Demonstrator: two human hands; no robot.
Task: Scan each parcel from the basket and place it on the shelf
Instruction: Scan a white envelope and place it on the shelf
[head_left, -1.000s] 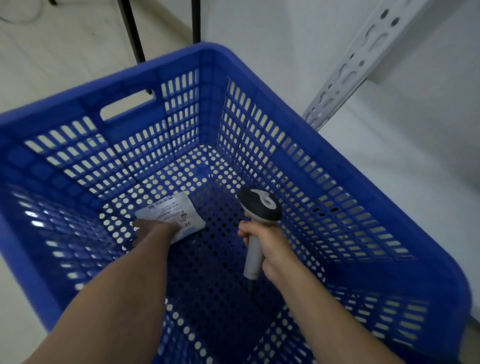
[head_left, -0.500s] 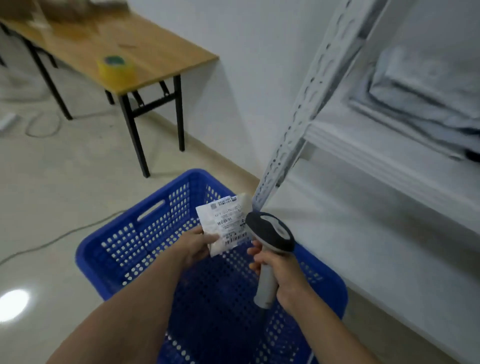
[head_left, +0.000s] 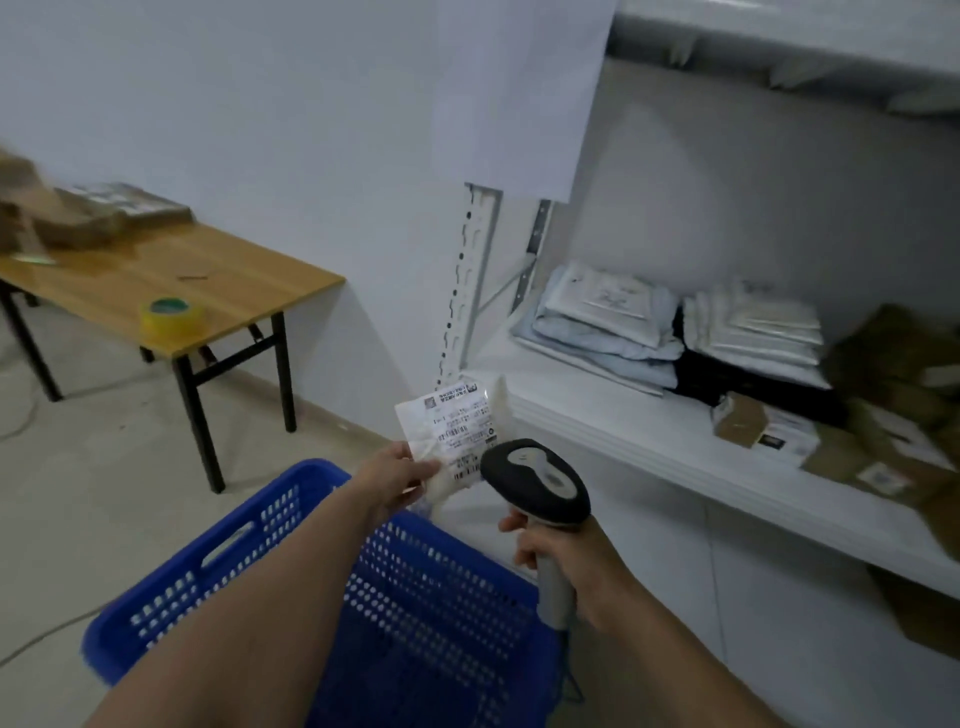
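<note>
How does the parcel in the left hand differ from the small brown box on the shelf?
The parcel is a white flat pouch; the small brown box is cardboard. The left hand pinches the parcel in the air; the small brown box lies on the shelf, untouched.

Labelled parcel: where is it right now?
Head view, centre: the parcel is pinched in the left hand above the far rim of the blue basket, just left of the scanner held by the right hand.

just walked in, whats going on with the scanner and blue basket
A person's left hand pinches a small labelled parcel, held up by the blue basket. The right hand grips a handheld scanner, its head close to the parcel. It is not yet on the white shelf, where other parcels lie.
</note>
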